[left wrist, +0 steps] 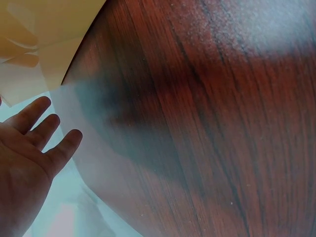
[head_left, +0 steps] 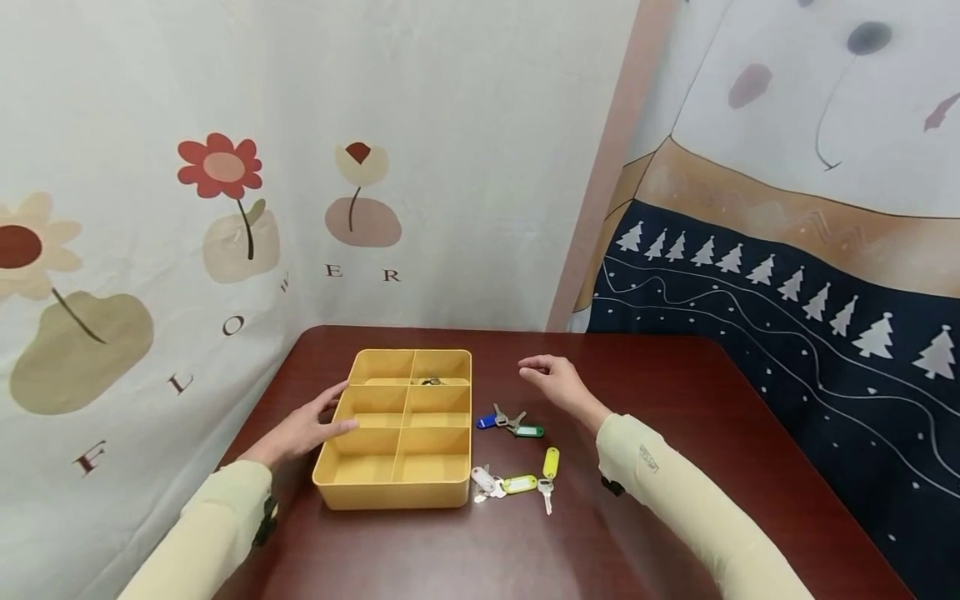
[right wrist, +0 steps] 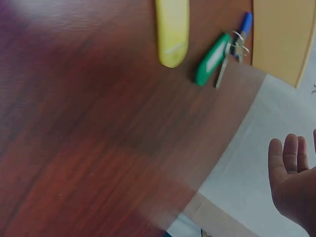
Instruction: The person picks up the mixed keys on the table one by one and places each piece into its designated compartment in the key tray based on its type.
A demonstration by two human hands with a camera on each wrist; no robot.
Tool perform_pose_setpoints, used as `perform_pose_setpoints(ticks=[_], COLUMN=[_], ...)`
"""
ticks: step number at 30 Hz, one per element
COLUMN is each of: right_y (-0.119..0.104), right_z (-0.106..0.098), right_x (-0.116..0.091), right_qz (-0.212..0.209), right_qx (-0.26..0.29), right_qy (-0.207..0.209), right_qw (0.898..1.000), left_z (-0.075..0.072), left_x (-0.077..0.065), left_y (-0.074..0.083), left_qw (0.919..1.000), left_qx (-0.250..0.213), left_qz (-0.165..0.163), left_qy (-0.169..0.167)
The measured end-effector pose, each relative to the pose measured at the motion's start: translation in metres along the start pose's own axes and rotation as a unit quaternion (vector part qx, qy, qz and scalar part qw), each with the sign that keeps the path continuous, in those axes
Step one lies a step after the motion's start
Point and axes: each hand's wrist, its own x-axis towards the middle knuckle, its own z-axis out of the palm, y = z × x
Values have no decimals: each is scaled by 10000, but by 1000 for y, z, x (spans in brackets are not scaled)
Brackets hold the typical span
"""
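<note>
From the head view, a yellow box with six compartments sits near the left edge of a dark red table. My left hand rests at its left wall, thumb over the rim, unclenched. My right hand hovers toward the table's far edge, right of the box, grasping nothing. Keys lie right of the box, with a blue tag, green tag, white tag and two yellow tags. Something small and metallic lies in the far right compartment.

Left wrist view: my fingers extend, spread apart.

Right wrist view: my straight fingers are well apart from the green tag.
</note>
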Motion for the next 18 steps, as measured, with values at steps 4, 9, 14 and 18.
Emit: perform_pose_setpoints(ticks=[4, 9, 14, 18], right_y=[7, 15, 24, 30], right_z=[2, 4, 8, 14], right_x=[-8, -17, -24, -32], right_qz=[27, 70, 41, -41], right_qx=[-49, -104, -206, -330], right_qy=[-30, -100, -132, -132], right_qw=[10000, 9999, 9997, 9994], left_z=[1, 1, 1, 2], left_x=[0, -1, -1, -2], left_y=[1, 2, 1, 1], left_qw=[10000, 10000, 9999, 9998], left_qx=[-16, -7, -83, -139], left_qz=[1, -62, -108, -117], left_qy=[-8, -7, -25, -32])
